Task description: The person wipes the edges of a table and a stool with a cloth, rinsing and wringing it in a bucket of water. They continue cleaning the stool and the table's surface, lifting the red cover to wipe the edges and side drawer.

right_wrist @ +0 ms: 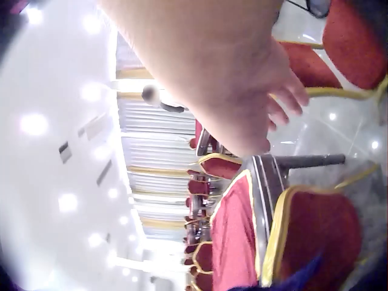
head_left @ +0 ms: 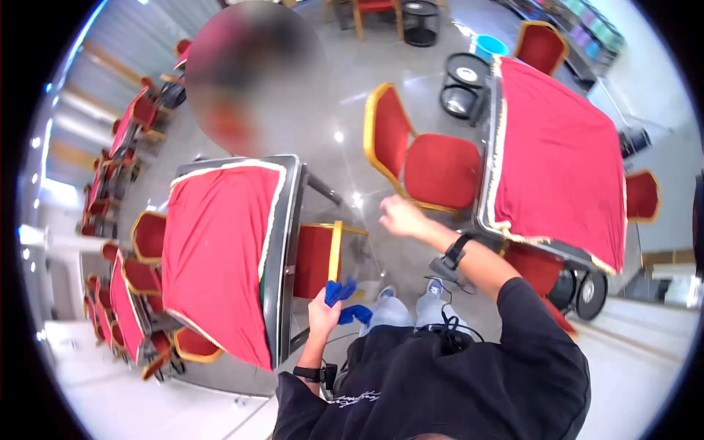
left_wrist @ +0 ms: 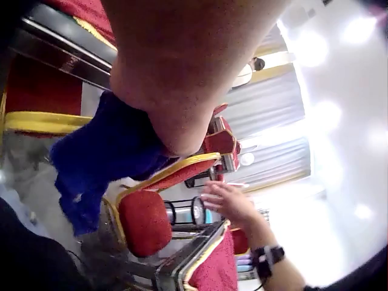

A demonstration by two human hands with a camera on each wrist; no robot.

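My left hand (head_left: 323, 315) grips a blue cloth (head_left: 339, 292), whose loose end hangs below the fist beside my legs. In the left wrist view the bunched cloth (left_wrist: 109, 157) drapes from under the hand, which hides part of it. My right hand (head_left: 403, 216) is held out over the floor with nothing in it, its fingers loosely bent. Closest to that hand is a red chair (head_left: 440, 172) with a gold frame. Another red chair (head_left: 315, 264) stands just ahead of the left hand, pushed up to a table.
Tables draped with red cloths stand at left (head_left: 220, 249) and right (head_left: 557, 161), with grey floor (head_left: 352, 176) between them. Black round-based stands (head_left: 462, 77) and a blue basin (head_left: 491, 47) sit beyond the right table. A blurred person (head_left: 253, 73) is farther off.
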